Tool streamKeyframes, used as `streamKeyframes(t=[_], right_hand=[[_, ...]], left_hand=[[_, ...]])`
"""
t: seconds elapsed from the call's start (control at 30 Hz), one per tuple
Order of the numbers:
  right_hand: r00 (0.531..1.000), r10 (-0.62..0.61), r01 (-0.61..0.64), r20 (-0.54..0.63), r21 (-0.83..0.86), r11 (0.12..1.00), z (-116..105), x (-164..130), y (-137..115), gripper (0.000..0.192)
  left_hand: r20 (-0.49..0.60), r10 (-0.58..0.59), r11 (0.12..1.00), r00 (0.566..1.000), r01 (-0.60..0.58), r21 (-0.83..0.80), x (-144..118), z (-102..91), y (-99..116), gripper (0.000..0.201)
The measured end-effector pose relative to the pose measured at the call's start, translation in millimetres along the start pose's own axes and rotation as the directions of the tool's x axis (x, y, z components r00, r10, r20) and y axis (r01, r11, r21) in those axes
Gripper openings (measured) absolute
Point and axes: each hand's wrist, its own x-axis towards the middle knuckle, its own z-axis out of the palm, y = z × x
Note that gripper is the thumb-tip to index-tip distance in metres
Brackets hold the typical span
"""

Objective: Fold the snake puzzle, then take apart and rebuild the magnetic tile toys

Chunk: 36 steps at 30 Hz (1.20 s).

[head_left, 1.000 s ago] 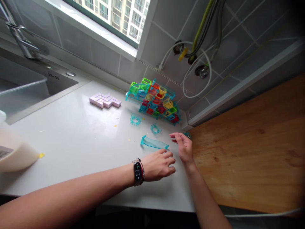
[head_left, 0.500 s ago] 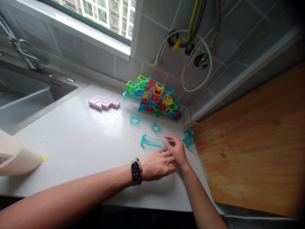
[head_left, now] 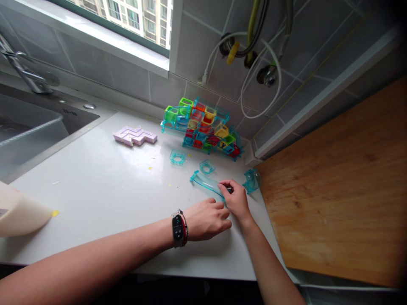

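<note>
Between the thumb and fingers of my right hand (head_left: pixel 234 198) is the right end of a translucent blue marble-run track piece (head_left: pixel 207 182). Its left end lies toward the counter's middle. My left hand (head_left: pixel 208 219), with a fitness band at the wrist, rests just below with its fingers curled in; whatever they hold, if anything, is hidden. Two square blue pieces with round holes, one on the left (head_left: pixel 177 158) and one nearer the track (head_left: pixel 207 167), lie behind it. A curved blue piece (head_left: pixel 252 181) stands right of my right hand.
A colourful marble-run structure (head_left: pixel 203 127) stands against the tiled wall. Left of it lie lilac zigzag blocks (head_left: pixel 135 135). A wooden board (head_left: pixel 337 190) borders the counter (head_left: pixel 127 190) on the right. The sink (head_left: pixel 28 127) is far left, with a cream container (head_left: pixel 22 212) in front.
My right hand has closed on the track piece, which now slants more, its left end swung away from me. My left hand has drawn slightly back and curled its fingers. The view shifted a little.
</note>
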Motion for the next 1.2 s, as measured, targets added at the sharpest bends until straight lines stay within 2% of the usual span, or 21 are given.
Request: streamKeyframes(t=[0.23,0.73,0.87,1.0,1.1,1.2], right_hand=[[0.992,0.079,-0.054,-0.096,0.239,0.969,1.0,0.1,-6.3,0.027],[0.981,0.059,-0.014,-0.187,0.232,0.973,-0.9,-0.9,-12.9,0.027],[0.981,0.112,-0.051,-0.161,0.34,0.939,-1.0,-1.5,-12.0,0.026],[0.976,0.142,-0.06,-0.164,0.424,0.904,-1.0,0.0,-11.3,0.025],[0.967,0.151,-0.052,-0.205,0.424,0.904,-1.7,1.4,-12.0,0.027],[0.97,0.15,-0.051,-0.19,0.444,0.894,-2.1,1.1,-14.0,0.028]], left_hand=[[0.01,-0.007,1.0,1.0,0.007,-0.024,-0.6,-0.5,0.1,0.012],[0.014,-0.045,0.999,0.999,0.046,-0.018,-0.2,-0.6,2.7,0.012],[-0.027,-0.176,0.984,0.984,0.175,-0.022,1.1,-3.2,1.8,0.013],[-0.06,-0.327,0.945,0.943,0.324,-0.053,2.7,-12.1,-1.6,0.022],[-0.059,-0.414,0.91,0.909,0.41,-0.059,3.7,-17.8,-3.7,0.038],[-0.083,-0.475,0.879,0.876,0.47,-0.078,3.8,-18.4,-5.0,0.063]])
